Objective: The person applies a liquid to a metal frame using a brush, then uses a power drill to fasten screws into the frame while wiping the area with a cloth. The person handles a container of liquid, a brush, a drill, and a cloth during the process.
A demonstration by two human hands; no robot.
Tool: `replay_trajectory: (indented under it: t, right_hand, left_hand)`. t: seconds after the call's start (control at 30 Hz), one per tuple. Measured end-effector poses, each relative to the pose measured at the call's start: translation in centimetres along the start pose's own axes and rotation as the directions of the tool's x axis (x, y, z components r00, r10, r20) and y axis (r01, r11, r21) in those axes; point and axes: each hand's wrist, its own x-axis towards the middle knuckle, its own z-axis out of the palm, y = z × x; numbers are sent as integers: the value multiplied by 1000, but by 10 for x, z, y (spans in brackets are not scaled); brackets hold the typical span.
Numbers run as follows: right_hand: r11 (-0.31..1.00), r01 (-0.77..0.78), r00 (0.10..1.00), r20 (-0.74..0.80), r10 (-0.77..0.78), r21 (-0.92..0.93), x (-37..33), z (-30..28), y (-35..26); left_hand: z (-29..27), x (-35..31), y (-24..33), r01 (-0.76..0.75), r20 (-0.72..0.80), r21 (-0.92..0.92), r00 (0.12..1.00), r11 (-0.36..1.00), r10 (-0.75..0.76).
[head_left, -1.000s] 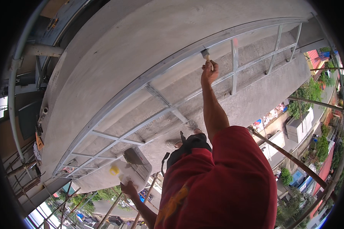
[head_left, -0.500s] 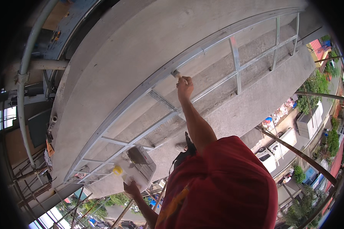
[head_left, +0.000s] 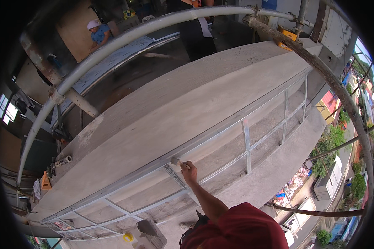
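Paintbrush (head_left: 177, 162) first: where is it?

At the top rail of the metal frame (head_left: 218, 131), by the joint where a crossbar (head_left: 175, 176) meets it. Its bristles look to be against the rail, though contact is hard to make out.

And the right hand (head_left: 190, 172)?

Fingers curled closed around the handle. Holding it back there probably leaves the bristles free and the knuckles clear of the metal.

What about the left hand?

Out of sight, so I can't say how far its fingers are spread or what they hold.

Any containers?

One pale tub (head_left: 158, 240), partly cut off by the lower edge, with a dark hollow at one end and a round yellow patch (head_left: 128, 237) just beside it. I can't make out what's inside.

And the orange box (head_left: 288, 32)?

On the concrete ledge (head_left: 220, 64), behind a pipe (head_left: 309, 60), perhaps because the ledge is broad there. Its contents are hidden.
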Motion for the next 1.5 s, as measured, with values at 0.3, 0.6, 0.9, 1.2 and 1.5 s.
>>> replay_trajectory:
  t: [0.3, 0.6, 0.9, 1.2, 1.5]
  right_hand:
    - [874, 418, 904, 205, -375, -247, 9, 2, 1]
    - [878, 411, 859, 426, -283, -246, -1, 25, 6]
    - [992, -94, 794, 594, 127, -87, -25, 11, -70]
    - [900, 267, 822, 405, -399, 345, -5, -2, -267]
    - [726, 401, 717, 302, -628, 559, -7, 61, -452]
  left_hand:
    - [-4, -8, -31, 9, 114, 302, 992, 953, -46]
    - [-37, 4, 45, 193, -164, -40, 967, 980, -197]
    - [-172, 46, 133, -213, -244, 74, 943, 974, 225]
    - [-277, 155, 329, -624, -312, 565, 445, 540, 840]
    - [-241, 244, 504, -711, -386, 554, 240, 432, 891]
